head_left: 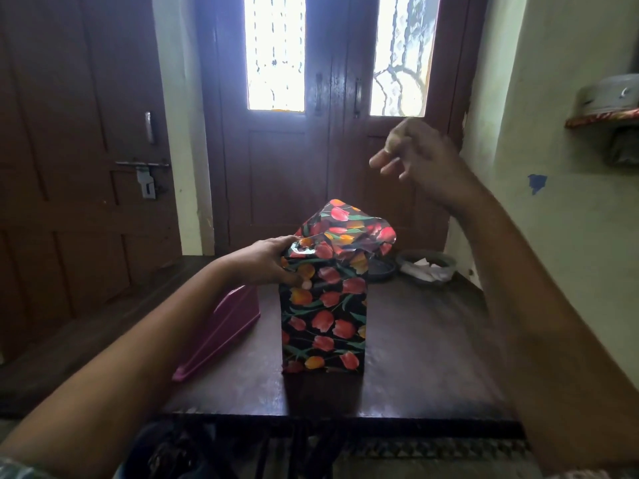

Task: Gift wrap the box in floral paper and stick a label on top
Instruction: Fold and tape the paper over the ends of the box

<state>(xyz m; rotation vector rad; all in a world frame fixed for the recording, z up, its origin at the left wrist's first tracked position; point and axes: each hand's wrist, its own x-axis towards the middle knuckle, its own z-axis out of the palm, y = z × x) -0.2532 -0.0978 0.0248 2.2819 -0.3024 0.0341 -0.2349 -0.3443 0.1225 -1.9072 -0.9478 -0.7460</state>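
Box (323, 326) stands on end at the middle of the table (432, 357), floral paper (349, 229) at its top not yet closed, flaps crumpled & sticking up. Left hand (266, 262) grips the box's upper left corner, thumb on the front; right hand (418, 160) is raised well apart, fingers loosely curled & blurred, can't tell if it pinches anything. Risk imo: tall box steadied one-handed may tip toward the table's right edge when flaps get pressed, & creased paper could tear.
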